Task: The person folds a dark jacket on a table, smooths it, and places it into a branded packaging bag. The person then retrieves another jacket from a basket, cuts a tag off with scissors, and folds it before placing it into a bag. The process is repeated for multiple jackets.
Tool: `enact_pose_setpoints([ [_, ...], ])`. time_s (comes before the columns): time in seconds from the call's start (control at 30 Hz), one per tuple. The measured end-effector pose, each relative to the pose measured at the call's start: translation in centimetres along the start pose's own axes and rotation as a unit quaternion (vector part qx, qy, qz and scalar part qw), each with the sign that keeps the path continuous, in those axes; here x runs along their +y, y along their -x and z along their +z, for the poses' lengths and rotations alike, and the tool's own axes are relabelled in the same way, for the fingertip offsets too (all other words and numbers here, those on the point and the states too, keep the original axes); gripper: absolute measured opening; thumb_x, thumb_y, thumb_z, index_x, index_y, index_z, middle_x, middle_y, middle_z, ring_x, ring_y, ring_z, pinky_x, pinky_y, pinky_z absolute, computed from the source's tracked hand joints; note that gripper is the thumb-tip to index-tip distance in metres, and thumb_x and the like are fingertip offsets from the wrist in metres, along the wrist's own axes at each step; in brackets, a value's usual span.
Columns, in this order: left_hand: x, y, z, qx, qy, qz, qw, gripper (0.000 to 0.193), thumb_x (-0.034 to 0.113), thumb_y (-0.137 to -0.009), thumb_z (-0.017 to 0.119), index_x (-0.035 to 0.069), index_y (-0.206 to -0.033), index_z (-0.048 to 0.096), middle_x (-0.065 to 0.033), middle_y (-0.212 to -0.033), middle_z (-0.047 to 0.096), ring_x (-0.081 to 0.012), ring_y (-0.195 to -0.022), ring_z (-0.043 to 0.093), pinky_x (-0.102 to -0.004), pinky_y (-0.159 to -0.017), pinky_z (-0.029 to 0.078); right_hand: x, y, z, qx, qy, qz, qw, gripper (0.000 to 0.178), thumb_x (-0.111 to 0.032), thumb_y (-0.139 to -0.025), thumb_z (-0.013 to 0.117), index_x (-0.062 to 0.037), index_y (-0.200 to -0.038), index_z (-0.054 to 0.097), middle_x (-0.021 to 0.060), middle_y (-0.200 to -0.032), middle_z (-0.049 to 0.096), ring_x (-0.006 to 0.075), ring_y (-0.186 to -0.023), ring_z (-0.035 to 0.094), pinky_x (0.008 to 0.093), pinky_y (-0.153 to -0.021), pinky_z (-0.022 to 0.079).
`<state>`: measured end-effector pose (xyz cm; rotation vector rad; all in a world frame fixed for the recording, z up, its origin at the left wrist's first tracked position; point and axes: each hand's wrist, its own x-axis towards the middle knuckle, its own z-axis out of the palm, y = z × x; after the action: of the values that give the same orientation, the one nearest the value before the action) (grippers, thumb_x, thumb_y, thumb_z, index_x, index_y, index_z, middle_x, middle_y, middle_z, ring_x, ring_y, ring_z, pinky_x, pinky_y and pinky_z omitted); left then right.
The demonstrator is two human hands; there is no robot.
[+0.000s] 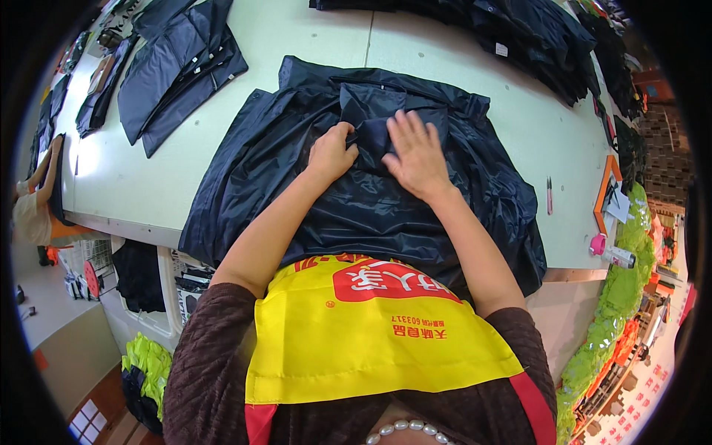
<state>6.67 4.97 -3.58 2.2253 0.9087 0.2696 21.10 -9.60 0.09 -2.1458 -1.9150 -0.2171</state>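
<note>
In a workroom, a pale tabletop (297, 37), with folded dark clothes (182, 81) toward the far left corner and a dark pile (526, 37) along the far edge. At the near edge, spread out and partly hanging over, a navy garment (378, 204). On its upper middle, left hand (332, 153) with fingers and thumb pinched together on the cloth; right hand (417, 156) flat, fingers slightly apart, blurred. Toward the right edge, small snips (549, 196).

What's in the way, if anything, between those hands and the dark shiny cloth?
Nothing visible. The left hand pinches the dark shiny cloth; the blurred right hand is over it, but I can't tell if it touches.
</note>
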Motion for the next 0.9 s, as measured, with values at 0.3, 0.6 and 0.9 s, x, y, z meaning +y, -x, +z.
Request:
enact_pose_setpoints([
  [0.3,0.4,1.3,-0.6,-0.039,-0.135,0.444,0.885,0.037,0.025,-0.074,0.070,0.010,-0.107,0.061,-0.0070,-0.109,0.058,-0.0241,-0.103,0.054,-0.0359,-0.088,0.043,1.7,1.5,3.2,-0.143,-0.041,0.025,0.989,0.073,-0.049,-0.085,0.055,-0.0085,-0.141,0.031,0.0120,-0.146,0.031,0.0279,-0.137,0.024,0.0445,-0.111,0.016],
  [0.6,-0.5,-1.5,1.2,-0.036,-0.031,0.316,0.947,0.016,0.022,-0.083,0.060,0.007,-0.083,0.065,-0.0101,-0.077,0.063,-0.0284,-0.077,0.060,-0.0371,-0.070,0.048,0.4,2.0,2.1,0.053,-0.081,-0.074,0.993,0.039,-0.024,-0.073,0.069,-0.0104,-0.109,0.061,0.0048,-0.097,0.058,0.0231,-0.088,0.054,0.0354,-0.081,0.043],
  [0.9,-0.1,-0.9,0.1,0.062,-0.111,0.379,0.917,0.020,0.030,-0.076,0.068,0.015,-0.089,0.069,-0.0002,-0.088,0.061,-0.0194,-0.085,0.052,-0.0363,-0.073,0.042,3.0,-0.6,2.6,-0.149,-0.277,0.150,0.937,0.020,-0.025,-0.079,0.064,-0.0100,-0.091,0.068,0.0083,-0.085,0.065,0.0268,-0.082,0.062,0.0371,-0.069,0.048],
])
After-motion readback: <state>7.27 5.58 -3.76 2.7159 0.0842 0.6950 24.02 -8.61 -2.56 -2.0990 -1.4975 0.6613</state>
